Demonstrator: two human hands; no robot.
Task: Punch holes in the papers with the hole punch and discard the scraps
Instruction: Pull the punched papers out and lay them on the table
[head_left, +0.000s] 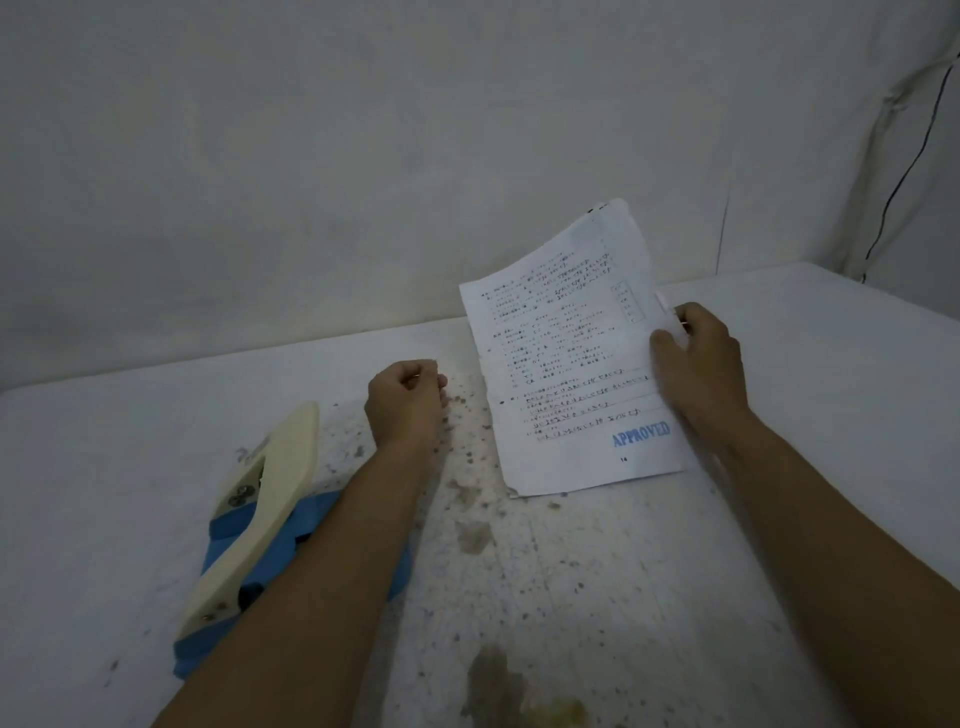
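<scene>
Stained white tabletop (597, 597) nearest, speckled with small dark scraps (467, 415). Blue-based hole punch with cream lever handle (260, 514) sits at left, partly under left forearm. Left hand (405, 405) curled into loose fist among scraps, apparently gathering them. Right hand (698, 364) pinches right edge of printed white papers stamped "APPROVED" (576, 364), tilted up off table. Step looks like scrap clean-up; next calls for sweeping the scraps together.

The papers (571, 353) bear a blue "APPROVED" stamp and the page number 14 below it.
</scene>
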